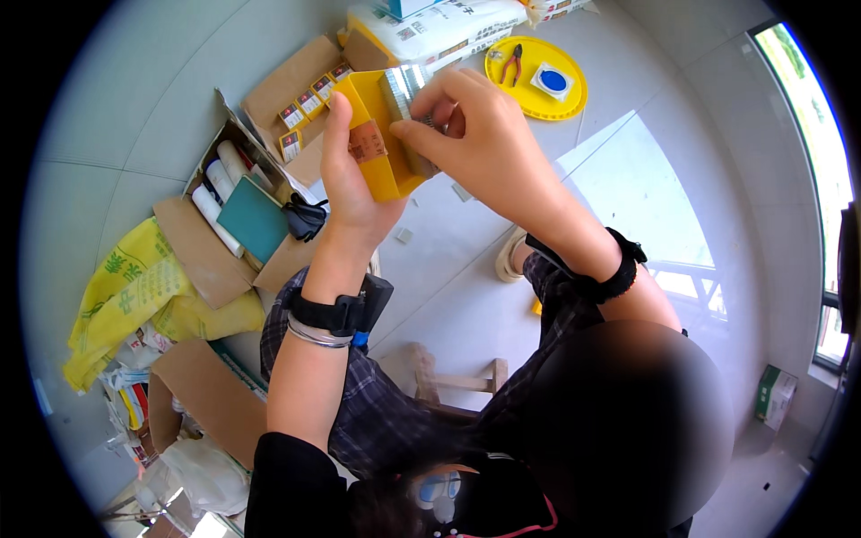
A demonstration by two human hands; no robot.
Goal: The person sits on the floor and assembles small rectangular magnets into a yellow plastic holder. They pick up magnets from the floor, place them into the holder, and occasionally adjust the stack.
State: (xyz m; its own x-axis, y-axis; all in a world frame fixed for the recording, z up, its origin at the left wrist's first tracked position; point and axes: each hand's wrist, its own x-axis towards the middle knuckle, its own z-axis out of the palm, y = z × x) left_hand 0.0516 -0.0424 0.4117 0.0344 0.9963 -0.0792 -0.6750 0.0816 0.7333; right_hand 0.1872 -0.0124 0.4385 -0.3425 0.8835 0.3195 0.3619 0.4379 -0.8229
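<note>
My left hand (359,193) holds a small open yellow box (392,177) up in front of me, its thumb along the near side. An orange label is stuck on that side. Silvery, finely ridged metal strips (402,88) stand packed along the box's right side. My right hand (480,125) is closed at these strips, thumb and fingers pinching them at the box's edge. Its fingertips partly hide how many it grips. Both wrists wear black straps.
Beyond my hands, a round yellow tray (574,100) bears red-handled pliers (512,67) and a blue disc. At left stand a carton with small yellow packs (309,103), a carton holding rolls and a green book (254,218), and a yellow sack (126,287). A wooden stool (462,383) is between my legs.
</note>
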